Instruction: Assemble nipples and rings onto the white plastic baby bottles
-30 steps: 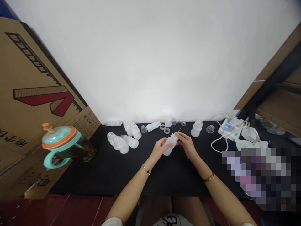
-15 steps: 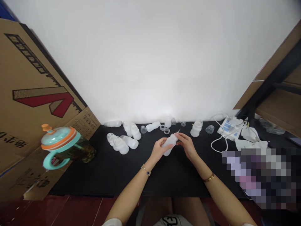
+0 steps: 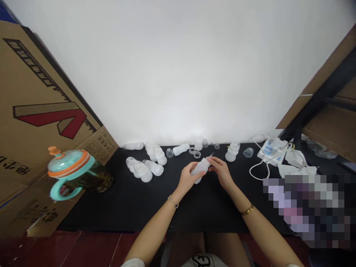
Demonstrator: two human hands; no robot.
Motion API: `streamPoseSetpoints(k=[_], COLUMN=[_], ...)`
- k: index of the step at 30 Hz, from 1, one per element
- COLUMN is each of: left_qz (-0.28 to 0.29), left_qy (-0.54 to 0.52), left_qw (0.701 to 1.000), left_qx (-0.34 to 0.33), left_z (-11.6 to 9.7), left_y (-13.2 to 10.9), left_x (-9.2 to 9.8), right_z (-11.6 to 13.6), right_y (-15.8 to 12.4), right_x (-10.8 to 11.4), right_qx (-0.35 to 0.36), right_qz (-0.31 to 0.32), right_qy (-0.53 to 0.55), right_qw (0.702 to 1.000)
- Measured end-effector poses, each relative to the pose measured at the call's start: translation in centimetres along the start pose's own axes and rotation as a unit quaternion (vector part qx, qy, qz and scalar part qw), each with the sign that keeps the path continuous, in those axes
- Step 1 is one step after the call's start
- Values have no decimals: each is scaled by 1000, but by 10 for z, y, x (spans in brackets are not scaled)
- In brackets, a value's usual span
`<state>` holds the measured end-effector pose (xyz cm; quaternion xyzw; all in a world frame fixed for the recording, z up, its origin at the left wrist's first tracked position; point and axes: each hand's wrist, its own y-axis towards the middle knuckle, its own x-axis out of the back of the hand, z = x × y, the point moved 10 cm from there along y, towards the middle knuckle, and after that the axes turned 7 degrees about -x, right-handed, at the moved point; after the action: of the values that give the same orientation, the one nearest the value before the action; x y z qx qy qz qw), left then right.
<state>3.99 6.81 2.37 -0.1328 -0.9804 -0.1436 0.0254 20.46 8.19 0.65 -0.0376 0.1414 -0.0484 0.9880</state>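
A white baby bottle (image 3: pixel 198 168) is tilted above the black table, its top toward the upper right. My left hand (image 3: pixel 189 177) is closed around the bottle's body. With fingers pinched, my right hand (image 3: pixel 220 170) grips the bottle's top, where a ring seems to sit at the neck. A thin translucent tip (image 3: pixel 211 154), which looks like a nipple, sticks up there. The fingers hide most of that top. Two clear rings (image 3: pixel 197 154) lie just beyond my hands, near an upright white bottle (image 3: pixel 198 144) and a clear dome cap (image 3: pixel 205 143).
Several capped bottles (image 3: pixel 143 171) lie or stand at the left. Another capped bottle (image 3: pixel 232 152) stands at the right, beside a clear cap (image 3: pixel 248 152). A teal-lidded jug (image 3: pixel 72 167) and a cardboard box (image 3: pixel 41 111) flank the left. White cables and a power strip (image 3: pixel 272 151) lie at the right.
My left hand's grip has shifted slightly on the bottle, its thumb now farther along the body. The bottle and my right hand stay in nearly the same place.
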Motion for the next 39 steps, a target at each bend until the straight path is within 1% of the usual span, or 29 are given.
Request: streamPoseSetpoints(k=[12, 19, 24, 27, 31, 35, 39], left_qz=[-15, -12, -2, 5, 24, 41, 45], left_qy=[40, 37, 3, -45, -112, -147, -161], left_qw=[999, 999, 1000, 999, 992, 983, 980], left_qx=[-5, -8, 3, 15, 56, 103, 112], left_z=[-3, -2, 1, 3, 8, 16, 18], left_y=[-2, -1, -1, 0, 1, 0, -1], left_x=[4, 3, 0, -2, -8, -14, -15], right_z=[2, 1, 1, 3, 3, 3, 3], right_y=[-1, 0, -2, -4, -6, -7, -7], right_x=[2, 3, 0, -3, -10, -16, -17], right_qx=[3, 3, -7, -12, -24, -34, -35], right_qz=[-16, -23, -12, 2, 37, 66, 70], right_qy=[-17, -18, -9, 1, 16, 25, 26], right_qw=[1000, 1000, 1000, 1000, 999, 997, 997])
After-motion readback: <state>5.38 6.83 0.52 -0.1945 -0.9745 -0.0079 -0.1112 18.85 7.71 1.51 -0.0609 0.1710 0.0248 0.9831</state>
